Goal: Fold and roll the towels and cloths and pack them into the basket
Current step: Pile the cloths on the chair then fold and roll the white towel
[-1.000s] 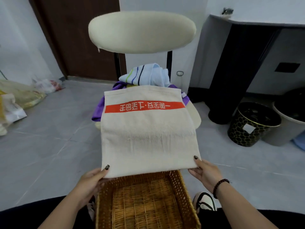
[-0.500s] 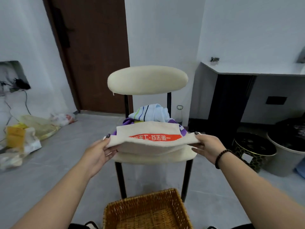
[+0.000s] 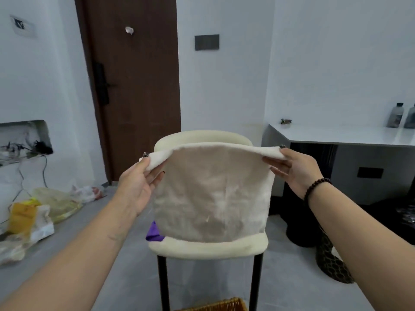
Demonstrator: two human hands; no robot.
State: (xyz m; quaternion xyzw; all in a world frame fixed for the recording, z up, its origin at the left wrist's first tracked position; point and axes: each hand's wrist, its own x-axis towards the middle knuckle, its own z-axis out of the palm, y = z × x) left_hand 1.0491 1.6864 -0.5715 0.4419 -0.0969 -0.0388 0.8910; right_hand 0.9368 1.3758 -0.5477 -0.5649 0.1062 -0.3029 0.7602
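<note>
Cream towel (image 3: pixel 213 194) hangs between hands, fold edge horizontal; left hand (image 3: pixel 137 185) and right hand (image 3: pixel 294 169) pinch top corners. Wicker basket (image 3: pixel 215 307) directly below, near body.

No writing can be read anywhere. The cream towel (image 3: pixel 213 194) held up in front of the chair (image 3: pixel 208 246) shows only its plain side, with no lettering or stripe. To the left of the chair, the yellow bag (image 3: pixel 21 217) on the floor carries print too blurred to make out. To the right of the chair, the two bottles (image 3: pixel 396 115) on the worktop (image 3: pixel 341 135) have dark labels too small to read.
</note>
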